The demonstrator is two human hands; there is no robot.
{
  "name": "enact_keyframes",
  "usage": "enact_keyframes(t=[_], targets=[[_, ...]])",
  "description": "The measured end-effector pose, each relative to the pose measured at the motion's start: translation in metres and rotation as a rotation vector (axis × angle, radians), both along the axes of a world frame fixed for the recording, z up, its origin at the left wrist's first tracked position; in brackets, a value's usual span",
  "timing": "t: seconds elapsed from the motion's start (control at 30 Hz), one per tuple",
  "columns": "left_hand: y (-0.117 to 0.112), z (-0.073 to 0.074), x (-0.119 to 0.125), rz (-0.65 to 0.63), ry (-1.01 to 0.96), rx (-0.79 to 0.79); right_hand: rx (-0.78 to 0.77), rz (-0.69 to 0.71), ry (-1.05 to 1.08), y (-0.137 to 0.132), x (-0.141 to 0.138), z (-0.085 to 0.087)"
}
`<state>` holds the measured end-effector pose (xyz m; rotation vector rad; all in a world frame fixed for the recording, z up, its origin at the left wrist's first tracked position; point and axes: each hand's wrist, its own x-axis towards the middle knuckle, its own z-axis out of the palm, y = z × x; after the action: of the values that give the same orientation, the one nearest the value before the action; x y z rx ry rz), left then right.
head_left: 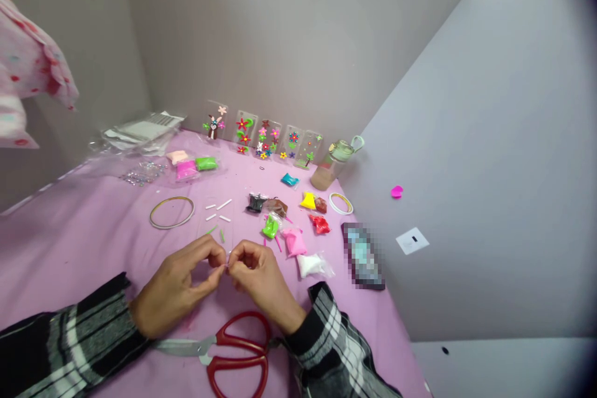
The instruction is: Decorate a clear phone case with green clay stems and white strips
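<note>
Ring: a thin hoop lies flat on the purple table, at 11 o'clock from the hands.
Strips: four short white sticks and two green ones lie at 12 o'clock, just beyond the fingers.
Left hand: the left hand curls in, thumb and forefinger pressed together on a tiny pale piece.
Piece: it sits between the two hands' fingertips, too small to name.
Right hand: the right hand meets the left at 9 o'clock, fingertips pinching the same bit.
Scissors: one red-handled pair lies at 6 o'clock, beneath the wrists.
Clay bags: about ten small coloured packets; the pink one lies at 2 o'clock.
Phone cases: five decorated clear cases lean against the wall at 12 o'clock.
Bottle: one stands right of the cases.
Writing: none can be read.
</note>
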<state>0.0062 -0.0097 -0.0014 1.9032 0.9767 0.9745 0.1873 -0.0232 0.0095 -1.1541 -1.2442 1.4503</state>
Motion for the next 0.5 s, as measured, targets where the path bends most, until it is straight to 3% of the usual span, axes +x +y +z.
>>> enact_keyframes(t=[0.1,0.27,0.5], targets=[[0.002,0.006,0.000,0.056,-0.089,-0.140,-0.069,-0.011,0.092,0.005,0.004,-0.003],[0.008,0.008,-0.003,0.083,-0.133,-0.240,-0.124,0.017,0.280,0.007,0.008,-0.003],[0.012,0.009,-0.005,0.066,-0.217,-0.382,-0.130,0.090,0.329,0.002,0.009,0.003]])
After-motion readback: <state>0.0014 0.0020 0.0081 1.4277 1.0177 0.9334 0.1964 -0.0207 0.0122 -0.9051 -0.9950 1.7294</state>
